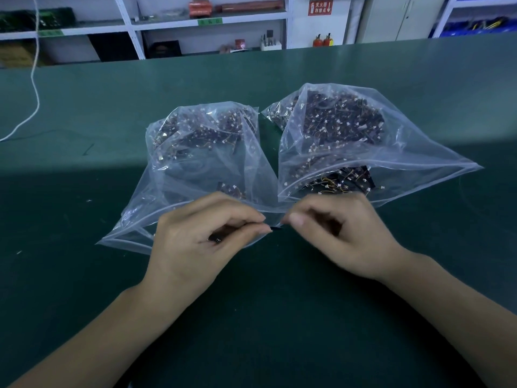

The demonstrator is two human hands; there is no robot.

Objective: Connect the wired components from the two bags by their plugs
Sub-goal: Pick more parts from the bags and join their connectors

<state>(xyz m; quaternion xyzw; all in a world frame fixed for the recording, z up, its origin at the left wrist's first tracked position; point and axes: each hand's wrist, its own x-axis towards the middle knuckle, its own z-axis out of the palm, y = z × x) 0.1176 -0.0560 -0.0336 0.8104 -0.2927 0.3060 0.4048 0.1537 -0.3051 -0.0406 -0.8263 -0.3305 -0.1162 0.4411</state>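
Two clear plastic bags lie side by side on the green table, mouths toward me. The left bag (195, 152) and the right bag (349, 135) each hold several small dark components with thin wires and white plugs. In front of the bags my left hand (201, 236) grips a small dark component (216, 238) with curled fingers. My right hand (341, 233) pinches another small dark piece (277, 227) between thumb and fingers. The fingertips of both hands nearly meet above the left bag's mouth. The plugs themselves are hidden by my fingers.
The green table (84, 191) stretches wide on both sides and toward me. A white cable (33, 88) hangs down at the far left. Behind the table stand white shelves (195, 23) with boxes and two small red extinguishers (321, 40).
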